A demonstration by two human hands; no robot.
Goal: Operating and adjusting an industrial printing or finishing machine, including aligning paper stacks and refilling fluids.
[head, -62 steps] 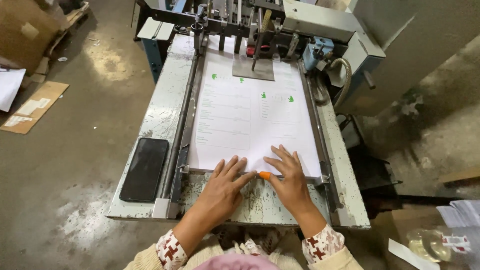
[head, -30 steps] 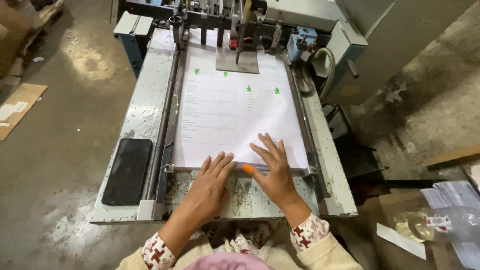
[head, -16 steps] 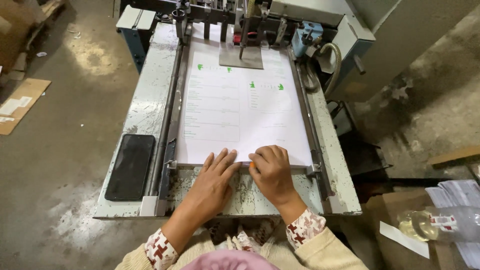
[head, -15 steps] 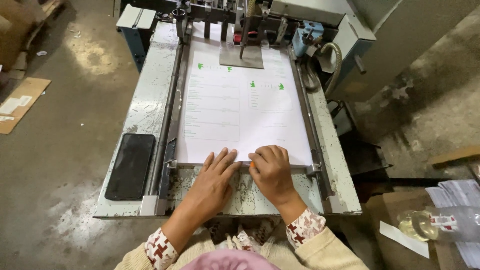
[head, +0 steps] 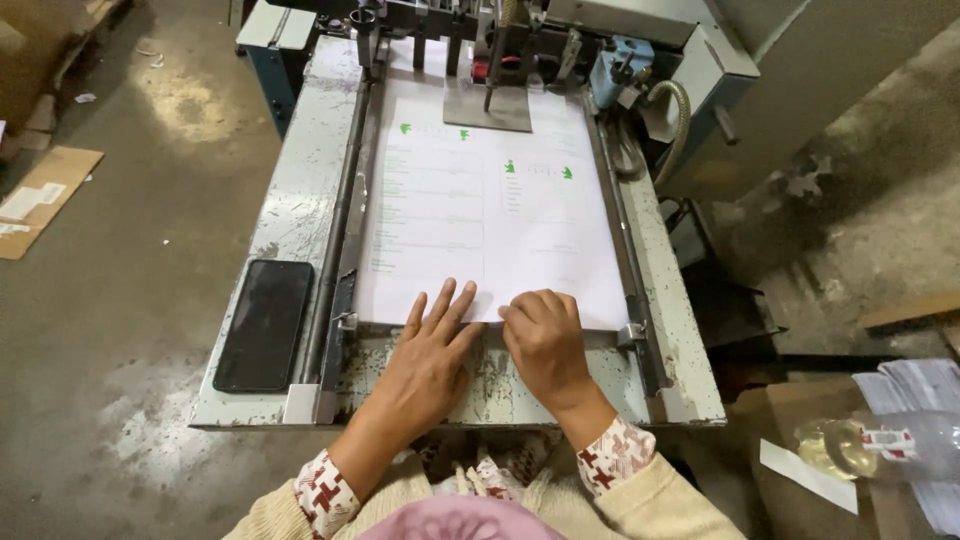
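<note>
Fingers of the left hand (head: 428, 352) are spreading flat, those of the right hand (head: 545, 338) curling, both pressing the paper stack's (head: 480, 210) near edge; one phone (head: 263, 323) is lying left of it.

Your right hand (head: 545, 340) has curled: the fingers (head: 520, 312) that lay spread flat on the printed sheet (head: 490, 210) are now bent at its near edge. The orange thing that showed between your hands is hidden now. Your left hand (head: 425, 355) has slid back slightly toward the edge.
</note>
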